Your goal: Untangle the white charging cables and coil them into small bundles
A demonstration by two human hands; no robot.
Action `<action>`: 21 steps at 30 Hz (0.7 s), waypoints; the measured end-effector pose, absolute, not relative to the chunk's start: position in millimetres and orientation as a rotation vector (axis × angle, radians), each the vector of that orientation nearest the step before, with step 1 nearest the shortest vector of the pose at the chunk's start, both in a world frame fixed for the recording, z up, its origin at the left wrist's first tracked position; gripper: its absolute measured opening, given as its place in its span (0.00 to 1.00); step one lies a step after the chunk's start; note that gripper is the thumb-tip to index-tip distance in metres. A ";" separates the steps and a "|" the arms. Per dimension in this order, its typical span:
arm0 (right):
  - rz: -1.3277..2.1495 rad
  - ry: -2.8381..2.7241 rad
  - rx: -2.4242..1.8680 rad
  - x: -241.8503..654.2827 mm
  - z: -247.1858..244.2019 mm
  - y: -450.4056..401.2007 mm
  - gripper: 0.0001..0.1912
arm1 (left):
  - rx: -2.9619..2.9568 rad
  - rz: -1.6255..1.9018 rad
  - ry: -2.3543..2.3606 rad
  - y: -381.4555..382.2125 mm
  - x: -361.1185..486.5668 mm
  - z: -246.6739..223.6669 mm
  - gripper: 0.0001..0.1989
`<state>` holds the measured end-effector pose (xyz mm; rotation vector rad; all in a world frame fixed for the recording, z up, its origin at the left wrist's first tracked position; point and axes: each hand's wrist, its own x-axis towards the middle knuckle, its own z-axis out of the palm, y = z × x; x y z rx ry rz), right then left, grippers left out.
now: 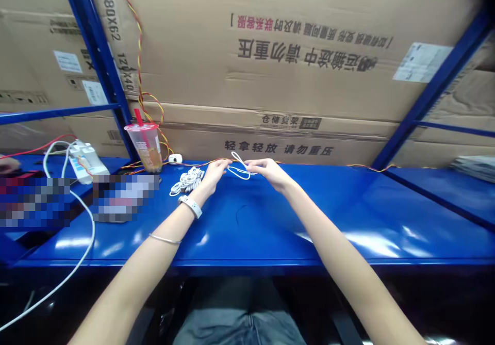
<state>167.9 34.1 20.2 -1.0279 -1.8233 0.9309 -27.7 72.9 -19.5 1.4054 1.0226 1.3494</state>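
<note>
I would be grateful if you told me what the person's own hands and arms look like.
The left hand and right hand wear no gloves, and no sleeves show on the left forearm or right forearm. A pale wristband with small dark marks is worn on the left, and farther up that arm a thin, silvery bangle. Nothing worn shows on the right.

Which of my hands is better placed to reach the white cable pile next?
Probably your left hand: it's just beside the white cable pile, while your right hand is farther off and pinching a looped white cable.
</note>
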 end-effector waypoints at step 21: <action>0.105 -2.291 -1.354 157.3 -31.7 51.9 0.14 | 0.933 1.308 0.493 35.0 -25.6 34.5 0.09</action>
